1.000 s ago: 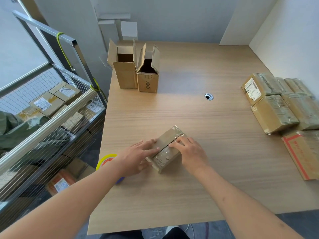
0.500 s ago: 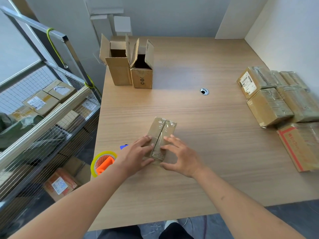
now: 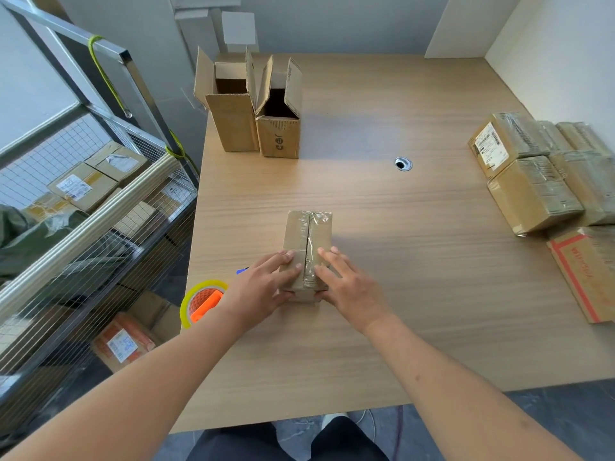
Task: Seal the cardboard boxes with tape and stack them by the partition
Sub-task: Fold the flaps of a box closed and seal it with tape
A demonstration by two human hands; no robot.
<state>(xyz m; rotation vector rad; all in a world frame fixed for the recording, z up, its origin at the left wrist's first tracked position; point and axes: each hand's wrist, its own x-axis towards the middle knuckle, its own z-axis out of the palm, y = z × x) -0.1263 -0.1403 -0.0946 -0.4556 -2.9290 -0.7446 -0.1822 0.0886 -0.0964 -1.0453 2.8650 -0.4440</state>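
A small taped cardboard box [image 3: 307, 237] lies on the wooden table [image 3: 382, 311], its long side pointing away from me. My left hand [image 3: 263, 287] holds its near left side, fingers on top and thumb under the near end. My right hand [image 3: 346, 281] presses the near right side with straight fingers. A tape dispenser [image 3: 201, 302] with a yellow roll and orange core sits at the table's left edge, beside my left wrist. Two open cardboard boxes [image 3: 253, 104] stand upright at the far left. Several sealed boxes [image 3: 532, 174] are stacked against the white partition [image 3: 559, 61] on the right.
A flat carton with red print [image 3: 585, 271] lies at the right edge. A cable hole [image 3: 403, 164] is in the table's middle. A wire-mesh metal cart [image 3: 83, 207] holding parcels stands left of the table. A small blue object [image 3: 242, 270] peeks out behind my left hand.
The box has been turned from a diagonal lie to point straight away from me. Both hands stayed on its near end.
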